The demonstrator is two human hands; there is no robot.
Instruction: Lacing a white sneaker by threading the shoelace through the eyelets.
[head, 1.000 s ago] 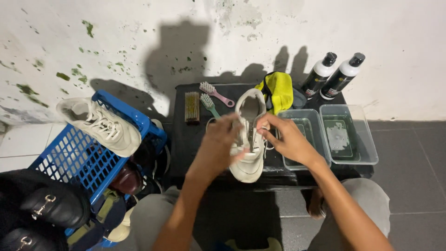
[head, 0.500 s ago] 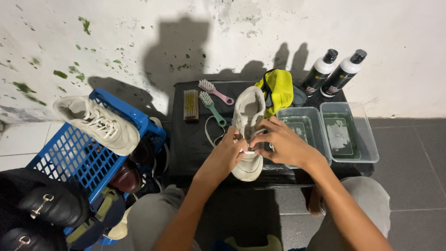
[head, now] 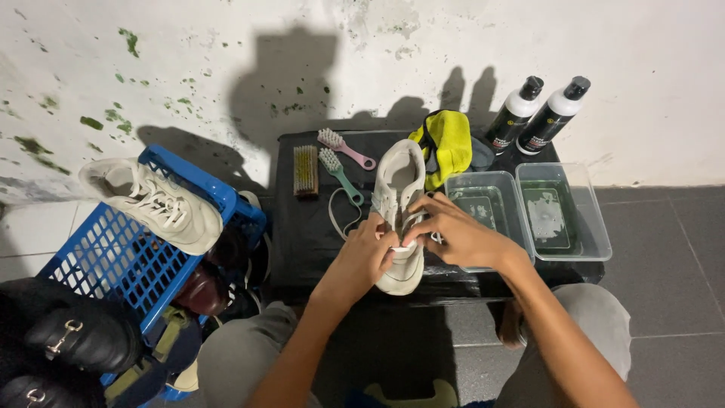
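Centre frame, the white sneaker point(head: 400, 215) lies on the black tabletop point(head: 302, 227); left hand point(head: 365, 257) and right hand point(head: 453, 234) both pinch its lace point(head: 337, 211), apparently half unthreaded, lower eyelets remaining.
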